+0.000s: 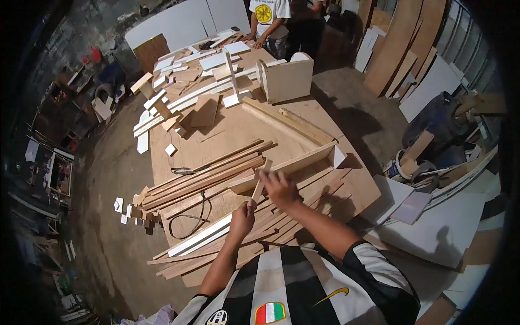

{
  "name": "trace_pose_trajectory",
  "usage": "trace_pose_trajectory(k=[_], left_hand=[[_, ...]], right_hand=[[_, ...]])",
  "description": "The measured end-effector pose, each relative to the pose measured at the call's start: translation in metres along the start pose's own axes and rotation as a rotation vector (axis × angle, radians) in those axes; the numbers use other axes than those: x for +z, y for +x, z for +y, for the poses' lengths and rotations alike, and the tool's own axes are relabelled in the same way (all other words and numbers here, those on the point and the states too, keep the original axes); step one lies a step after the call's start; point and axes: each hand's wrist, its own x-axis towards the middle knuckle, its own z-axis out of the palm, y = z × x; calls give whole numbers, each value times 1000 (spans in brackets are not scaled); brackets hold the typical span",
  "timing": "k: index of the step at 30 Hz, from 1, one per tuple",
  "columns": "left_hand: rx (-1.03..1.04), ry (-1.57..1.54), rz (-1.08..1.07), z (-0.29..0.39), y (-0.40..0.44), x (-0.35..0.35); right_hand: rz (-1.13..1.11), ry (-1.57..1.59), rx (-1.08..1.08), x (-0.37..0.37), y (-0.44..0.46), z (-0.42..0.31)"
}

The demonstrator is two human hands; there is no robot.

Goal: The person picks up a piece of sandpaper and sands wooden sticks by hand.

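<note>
A short light wooden strip (259,187) is held slantwise above the workbench. My left hand (242,218) is closed round its lower end. Near the upper end is my right hand (279,188), its fingers bent and blurred by motion; whether they grip the strip cannot be made out. Behind the hands lies a long board with an upright edge (303,161). Bundled brown strips (206,181) lie to the left, with a dark looped strap (190,218) beside them. White and brown strips (203,238) lie under and in front of my hands.
The plywood tabletop (187,147) carries white offcuts, long rails and a box-like wooden piece (290,80) at the back. Two people stand at the far end, one in a white shirt (271,12). Boards lean at the right, near a bucket (401,165) of scraps.
</note>
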Motion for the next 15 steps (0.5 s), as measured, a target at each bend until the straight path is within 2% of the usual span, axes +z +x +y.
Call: trace_pose_trajectory(k=[1, 2, 4, 8, 9, 10, 12, 14, 15], left_hand=[[-4, -16, 9, -2, 1, 0], [-5, -16, 11, -6, 1, 0], [9, 53, 16, 1, -3, -6], [-1, 21, -13, 9, 0, -3], [-4, 9, 7, 2, 4, 1], [-9, -5, 29, -3, 6, 3], [-1, 12, 32, -9, 5, 2], [5, 28, 35, -9, 5, 0], [6, 8, 17, 1, 1, -3]], right_hand=[[-22, 15, -93, -3, -6, -7], [-21, 16, -95, -3, -5, -7], [-85, 98, -34, -3, 0, 2], [11, -1, 82, 9, 22, 21], [-100, 16, 85, -8, 21, 8], [-97, 14, 86, -8, 10, -2], [-18, 37, -104, -8, -4, -18], [-36, 63, -87, -8, 4, -6], [-69, 20, 9, -2, 14, 7]])
